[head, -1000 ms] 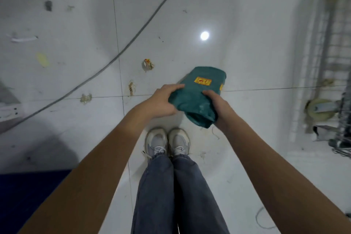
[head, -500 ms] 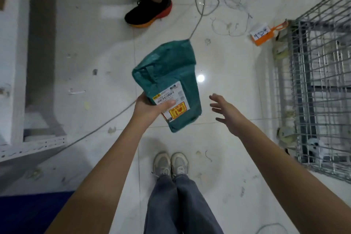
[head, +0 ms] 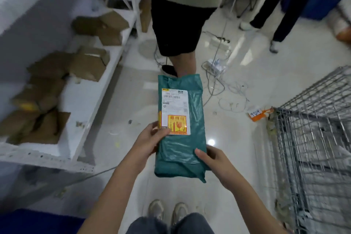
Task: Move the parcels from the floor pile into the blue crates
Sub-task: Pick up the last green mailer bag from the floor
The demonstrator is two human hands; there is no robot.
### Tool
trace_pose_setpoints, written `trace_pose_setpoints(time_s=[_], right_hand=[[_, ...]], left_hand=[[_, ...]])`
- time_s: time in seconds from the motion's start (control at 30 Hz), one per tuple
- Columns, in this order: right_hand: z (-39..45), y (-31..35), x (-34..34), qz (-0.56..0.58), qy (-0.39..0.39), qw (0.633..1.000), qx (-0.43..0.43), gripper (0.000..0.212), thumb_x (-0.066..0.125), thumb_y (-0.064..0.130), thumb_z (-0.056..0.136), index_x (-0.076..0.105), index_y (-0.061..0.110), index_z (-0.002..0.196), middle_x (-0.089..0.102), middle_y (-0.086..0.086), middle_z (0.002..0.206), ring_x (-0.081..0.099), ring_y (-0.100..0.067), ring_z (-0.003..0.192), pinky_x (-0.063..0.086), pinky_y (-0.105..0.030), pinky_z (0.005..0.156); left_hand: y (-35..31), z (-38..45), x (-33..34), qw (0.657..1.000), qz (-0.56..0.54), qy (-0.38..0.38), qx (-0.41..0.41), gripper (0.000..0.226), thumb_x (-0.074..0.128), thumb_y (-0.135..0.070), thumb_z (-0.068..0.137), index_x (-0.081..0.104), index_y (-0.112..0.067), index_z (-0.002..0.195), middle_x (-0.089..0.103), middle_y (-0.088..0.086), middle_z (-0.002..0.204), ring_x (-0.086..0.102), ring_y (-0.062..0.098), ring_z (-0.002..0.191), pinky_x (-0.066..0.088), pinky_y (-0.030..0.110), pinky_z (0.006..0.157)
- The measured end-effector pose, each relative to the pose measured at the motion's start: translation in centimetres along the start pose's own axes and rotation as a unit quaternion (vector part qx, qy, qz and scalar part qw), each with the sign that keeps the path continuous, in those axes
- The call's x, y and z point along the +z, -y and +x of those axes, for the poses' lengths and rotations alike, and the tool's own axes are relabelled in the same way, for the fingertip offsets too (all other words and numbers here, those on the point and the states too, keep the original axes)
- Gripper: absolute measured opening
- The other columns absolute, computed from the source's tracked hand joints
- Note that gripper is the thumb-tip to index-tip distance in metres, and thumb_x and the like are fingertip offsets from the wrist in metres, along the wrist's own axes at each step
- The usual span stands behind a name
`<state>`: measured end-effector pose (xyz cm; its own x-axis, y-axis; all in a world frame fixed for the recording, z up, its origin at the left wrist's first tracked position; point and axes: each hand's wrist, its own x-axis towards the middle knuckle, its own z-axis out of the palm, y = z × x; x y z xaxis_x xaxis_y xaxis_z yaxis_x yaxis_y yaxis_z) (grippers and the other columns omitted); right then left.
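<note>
At the far left, brown boxes (head: 85,64) are seen lying on a white shelf (head: 83,100). Low in the corner, a dark blue edge (head: 38,222) is seen; it cannot be told if this is a crate. In the middle, a green parcel (head: 180,150) is held up in the air above the floor, label side up. Its left edge is gripped by the left hand (head: 150,142), with the thumb pressed on the label. Its lower right corner is gripped by the right hand (head: 214,163), with the thumb on top and the fingers hidden under the bag. Another person's leg (head: 182,62) is seen just past the parcel. At the right, a wire cage (head: 311,148) is seen.

The carrying step seems to be in hand. Next, a blue crate must be found, and the parcel must be lowered in and let go.
</note>
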<state>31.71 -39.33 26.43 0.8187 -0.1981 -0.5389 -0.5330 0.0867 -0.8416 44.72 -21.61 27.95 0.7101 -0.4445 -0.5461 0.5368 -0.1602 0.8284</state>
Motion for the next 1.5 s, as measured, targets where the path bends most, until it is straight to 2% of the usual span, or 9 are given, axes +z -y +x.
trace_pose_setpoints(time_s=[0.17,0.33,0.57,0.67,0.77,1.0,1.13,1.37,1.5], right_hand=[[-5.3,4.3,4.6,-0.011,0.007,0.998,-0.062,0.047,0.069,0.06,0.059,0.062,0.035,0.099,0.072,0.019,0.095,0.068,0.0,0.089,0.054,-0.014,0.065],[-9.1,6.8,8.2,-0.041,0.063,0.993,-0.088,0.043,0.068,0.055,0.062,0.063,0.033,0.099,0.072,0.02,0.095,0.069,-0.001,0.087,0.054,-0.013,0.064],[-11.5,7.6,12.1,-0.131,0.168,0.969,-0.125,0.023,0.061,0.045,0.079,0.063,0.033,0.099,0.072,0.015,0.094,0.068,-0.002,0.086,0.053,-0.015,0.061],[-11.7,7.0,13.7,-0.148,0.233,0.952,-0.13,0.016,0.057,0.032,0.088,0.062,0.028,0.103,0.071,0.013,0.099,0.067,0.003,0.089,0.053,-0.013,0.066],[-12.9,6.6,15.8,-0.176,0.298,0.928,-0.138,0.026,0.053,0.039,0.087,0.059,0.03,0.11,0.067,0.016,0.108,0.064,0.007,0.095,0.051,-0.01,0.072],[-16.9,4.4,22.3,-0.248,0.411,0.865,-0.148,0.013,0.053,0.041,0.089,0.06,0.041,0.1,0.067,0.022,0.104,0.063,0.009,0.094,0.052,-0.009,0.071],[-19.4,2.7,27.0,-0.279,0.459,0.831,-0.147,0.015,0.051,0.037,0.092,0.062,0.035,0.102,0.069,0.015,0.105,0.065,0.003,0.094,0.054,-0.015,0.072],[-24.3,-2.6,39.0,-0.313,0.523,0.784,-0.117,0.015,0.05,0.02,0.096,0.061,0.024,0.106,0.068,0.012,0.105,0.066,0.005,0.091,0.052,-0.011,0.072],[-26.2,-6.5,45.1,-0.346,0.531,0.769,-0.081,0.012,0.051,0.025,0.095,0.057,0.035,0.098,0.065,0.017,0.101,0.065,0.009,0.086,0.05,-0.008,0.068]], left_hand=[[-1.5,-10.1,-2.1,0.999,-0.019,-0.043,0.013,0.045,0.071,-0.026,0.08,0.056,-0.024,0.123,0.069,-0.003,0.114,0.068,0.015,0.101,0.055,0.034,0.088],[-1.2,-18.1,-5.0,0.996,-0.017,-0.084,0.012,0.043,0.072,-0.022,0.08,0.054,-0.027,0.118,0.068,-0.006,0.11,0.068,0.005,0.095,0.054,0.018,0.074],[1.5,-26.1,-5.9,0.973,-0.103,-0.206,0.033,0.052,0.073,-0.021,0.076,0.055,-0.02,0.125,0.071,-0.003,0.11,0.069,0.011,0.098,0.055,0.02,0.078],[3.5,-28.8,-4.8,0.945,-0.154,-0.283,0.05,0.053,0.072,-0.023,0.076,0.057,-0.018,0.126,0.072,-0.003,0.11,0.069,0.011,0.099,0.055,0.021,0.08],[5.6,-31.8,-3.5,0.903,-0.207,-0.37,0.067,0.045,0.072,-0.022,0.078,0.06,-0.02,0.121,0.072,-0.006,0.108,0.07,0.007,0.094,0.053,0.015,0.072],[10.7,-39.2,-4.4,0.819,-0.285,-0.49,0.088,0.045,0.068,-0.023,0.083,0.056,-0.023,0.126,0.069,-0.009,0.113,0.066,0.004,0.098,0.054,0.014,0.071],[13.9,-43.4,-6.1,0.773,-0.329,-0.533,0.098,0.044,0.071,-0.025,0.081,0.055,-0.033,0.121,0.07,-0.023,0.095,0.068,0.0,0.09,0.055,0.015,0.067],[21.1,-51.4,-13.0,0.732,-0.352,-0.579,0.074,0.042,0.069,-0.018,0.083,0.059,-0.016,0.124,0.07,-0.01,0.101,0.069,-0.003,0.078,0.051,0.011,0.058],[25.6,-54.3,-17.4,0.717,-0.344,-0.605,0.036,0.037,0.066,-0.009,0.085,0.06,-0.009,0.122,0.068,-0.011,0.089,0.066,-0.01,0.065,0.048,0.005,0.055]])
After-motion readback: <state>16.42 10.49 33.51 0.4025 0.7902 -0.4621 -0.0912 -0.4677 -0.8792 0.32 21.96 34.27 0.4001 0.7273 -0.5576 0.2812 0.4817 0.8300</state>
